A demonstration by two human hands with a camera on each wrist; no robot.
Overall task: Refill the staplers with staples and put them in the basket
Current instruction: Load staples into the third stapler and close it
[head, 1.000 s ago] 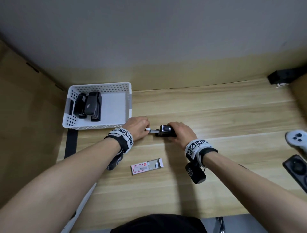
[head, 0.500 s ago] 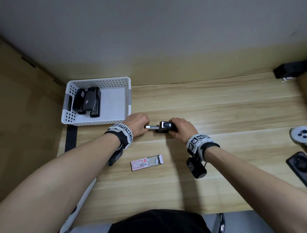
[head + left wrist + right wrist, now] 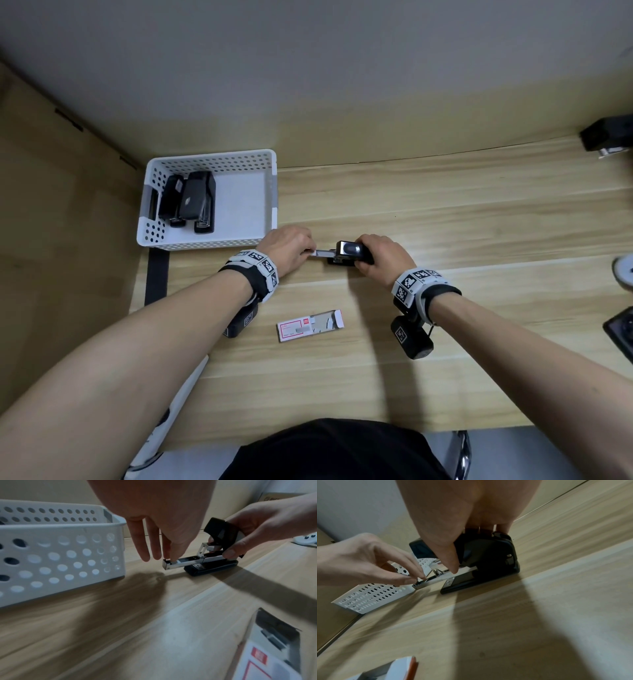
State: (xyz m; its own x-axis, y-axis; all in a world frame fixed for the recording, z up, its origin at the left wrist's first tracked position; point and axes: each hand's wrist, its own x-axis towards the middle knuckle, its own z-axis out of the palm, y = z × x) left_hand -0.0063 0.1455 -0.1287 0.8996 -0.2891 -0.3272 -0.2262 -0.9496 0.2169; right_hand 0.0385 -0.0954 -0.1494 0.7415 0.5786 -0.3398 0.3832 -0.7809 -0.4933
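A black stapler (image 3: 348,253) (image 3: 214,559) (image 3: 484,561) stands on the wooden table with its top lifted and its metal magazine (image 3: 322,254) (image 3: 178,563) (image 3: 428,582) pulled out to the left. My right hand (image 3: 380,257) (image 3: 254,534) (image 3: 453,536) grips the stapler's body. My left hand (image 3: 291,251) (image 3: 169,555) (image 3: 409,578) pinches a strip of staples at the magazine's front end. A white perforated basket (image 3: 263,192) (image 3: 60,555) (image 3: 373,596) at the left holds two black staplers (image 3: 191,202). An open red-and-white staple box (image 3: 310,325) (image 3: 274,649) (image 3: 399,669) lies nearer me.
A black strip (image 3: 156,277) runs down the table's left edge below the basket. A black object (image 3: 606,137) sits at the far right corner, a white controller (image 3: 623,274) and a dark device (image 3: 620,329) at the right edge. A wall stands behind the table.
Both hands and the stapler have stayed together beside the basket. The head view has shifted slightly, so everything sits a little higher in the picture.
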